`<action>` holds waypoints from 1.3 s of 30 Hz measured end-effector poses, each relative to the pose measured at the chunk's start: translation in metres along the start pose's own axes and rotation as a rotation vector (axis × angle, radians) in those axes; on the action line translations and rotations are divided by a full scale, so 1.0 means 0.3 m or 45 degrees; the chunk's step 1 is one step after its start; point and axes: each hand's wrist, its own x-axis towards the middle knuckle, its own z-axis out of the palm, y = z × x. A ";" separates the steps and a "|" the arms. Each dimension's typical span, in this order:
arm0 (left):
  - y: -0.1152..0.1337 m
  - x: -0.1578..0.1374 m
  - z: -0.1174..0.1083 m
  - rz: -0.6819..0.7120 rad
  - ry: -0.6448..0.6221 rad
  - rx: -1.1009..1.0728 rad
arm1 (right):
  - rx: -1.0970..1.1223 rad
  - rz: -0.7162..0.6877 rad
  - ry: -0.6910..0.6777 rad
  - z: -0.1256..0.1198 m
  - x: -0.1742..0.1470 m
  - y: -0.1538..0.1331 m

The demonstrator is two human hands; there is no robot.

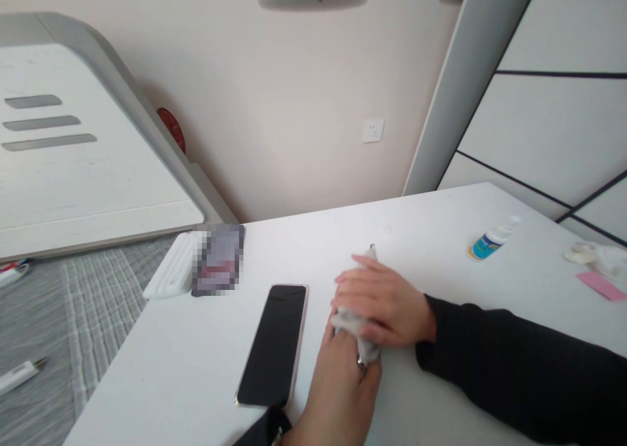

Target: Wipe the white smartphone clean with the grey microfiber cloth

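Note:
A crumpled pale grey cloth (351, 320) is bunched between my two hands, just above the white table (421, 400). My left hand (343, 377), with a ring on one finger, comes up from below and is closed on the cloth; its fingertips are hidden. My right hand (382, 302) lies over the top, its fingers bent across the cloth. Beyond the right fingers a small dark-tipped end (372, 247) pokes out; what it belongs to is covered. Left of my hands a phone (273, 345) lies with its dark screen up.
A small spray bottle (492, 239) lies to the right. Farther right are a crumpled tissue (607, 260) and a pink slip (601, 286). At the table's left edge lie a white soft pack (171, 266) and a blurred-out item (219, 260). A pen (19, 375) rests on the grey bedding (98, 328).

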 end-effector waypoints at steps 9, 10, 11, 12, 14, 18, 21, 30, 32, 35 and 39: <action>0.066 -0.013 -0.084 -0.156 0.213 -0.205 | 0.059 0.401 0.303 -0.047 -0.016 0.099; 0.066 -0.018 -0.085 -0.159 0.245 -0.203 | 0.071 0.424 0.336 -0.038 -0.011 0.071; 0.066 -0.023 -0.086 -0.158 0.275 -0.208 | 0.077 0.445 0.364 -0.030 -0.005 0.043; 0.065 -0.027 -0.085 -0.154 0.301 -0.214 | 0.077 0.457 0.385 -0.024 0.001 0.017; 0.066 -0.030 -0.084 -0.147 0.333 -0.223 | 0.054 0.444 0.399 -0.017 0.013 -0.025; 0.066 -0.017 -0.083 -0.137 0.303 -0.241 | -0.018 0.302 0.348 -0.010 0.032 -0.082; 0.062 -0.006 -0.086 -0.122 0.235 -0.266 | -0.037 0.165 0.266 -0.021 0.046 -0.107; 0.059 0.029 -0.107 -0.215 0.199 -0.334 | 0.270 0.186 0.050 -0.124 0.105 -0.128; 0.047 0.028 -0.112 -0.240 0.247 -0.309 | 0.222 0.206 0.106 -0.106 0.100 -0.118; 0.023 0.009 -0.118 -0.282 0.341 -0.242 | 0.142 0.150 0.126 -0.057 0.077 -0.093; 0.024 -0.024 -0.132 -0.229 0.252 -0.210 | 0.120 0.196 0.193 -0.013 0.042 -0.075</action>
